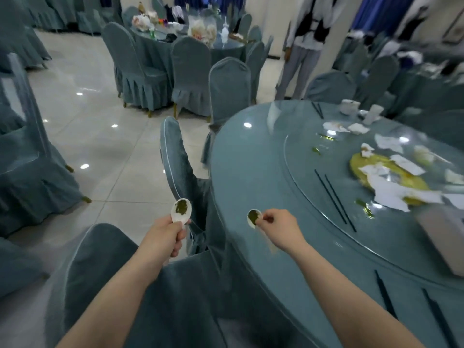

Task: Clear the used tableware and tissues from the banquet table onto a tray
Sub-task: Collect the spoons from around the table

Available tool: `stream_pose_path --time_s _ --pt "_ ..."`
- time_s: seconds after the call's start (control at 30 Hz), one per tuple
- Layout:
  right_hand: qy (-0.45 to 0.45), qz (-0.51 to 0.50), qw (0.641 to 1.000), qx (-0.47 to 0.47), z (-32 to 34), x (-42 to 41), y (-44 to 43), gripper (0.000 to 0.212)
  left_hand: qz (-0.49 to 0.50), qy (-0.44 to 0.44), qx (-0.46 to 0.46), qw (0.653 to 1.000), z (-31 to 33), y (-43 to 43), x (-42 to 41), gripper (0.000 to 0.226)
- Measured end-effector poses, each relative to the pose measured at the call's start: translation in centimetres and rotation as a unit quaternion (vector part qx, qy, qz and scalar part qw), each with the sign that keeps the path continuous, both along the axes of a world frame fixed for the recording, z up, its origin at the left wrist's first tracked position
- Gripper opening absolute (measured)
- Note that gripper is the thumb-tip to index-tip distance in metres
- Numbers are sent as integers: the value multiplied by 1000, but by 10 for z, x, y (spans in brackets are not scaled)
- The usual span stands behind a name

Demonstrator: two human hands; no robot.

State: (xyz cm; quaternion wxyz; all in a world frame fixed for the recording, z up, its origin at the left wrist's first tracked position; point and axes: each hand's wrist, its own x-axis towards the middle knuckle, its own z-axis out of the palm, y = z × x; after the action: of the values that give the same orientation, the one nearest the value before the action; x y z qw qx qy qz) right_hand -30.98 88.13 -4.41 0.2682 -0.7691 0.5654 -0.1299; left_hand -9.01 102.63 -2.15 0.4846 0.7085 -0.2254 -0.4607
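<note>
My left hand [164, 234] grips the handle of a white soup spoon [181, 211] with green residue in its bowl, held over a covered chair left of the table. My right hand [281, 228] pinches a second white spoon [253, 218], also smeared green, above the near edge of the round banquet table [251, 167]. On the table's glass turntable [313, 159] lie crumpled white tissues [389, 192], a yellow spill [401, 179] and green scraps. Black chopsticks [335, 199] rest on the turntable rim. White cups [349, 106] stand at the far edge. No tray is in view.
Blue-covered chairs [180, 172] stand close around the table, one right below my arms. More black chopsticks [384, 295] lie at the near right. A person [303, 46] stands beyond the table. Another cluttered table [188, 33] sits at the back. A grey box [442, 237] lies at the right.
</note>
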Motion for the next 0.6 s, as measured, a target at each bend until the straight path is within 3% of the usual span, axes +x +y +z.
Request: stream_pose_path --time_s 0.3,0.6 --pt "-212 -159 963 46 43 -46 122 12 -106 20 -31 994 8 41 -42 20" --pt "-228 -166 958 54 56 -59 192 11 -189 4 -42 981 33 94 -86 25"
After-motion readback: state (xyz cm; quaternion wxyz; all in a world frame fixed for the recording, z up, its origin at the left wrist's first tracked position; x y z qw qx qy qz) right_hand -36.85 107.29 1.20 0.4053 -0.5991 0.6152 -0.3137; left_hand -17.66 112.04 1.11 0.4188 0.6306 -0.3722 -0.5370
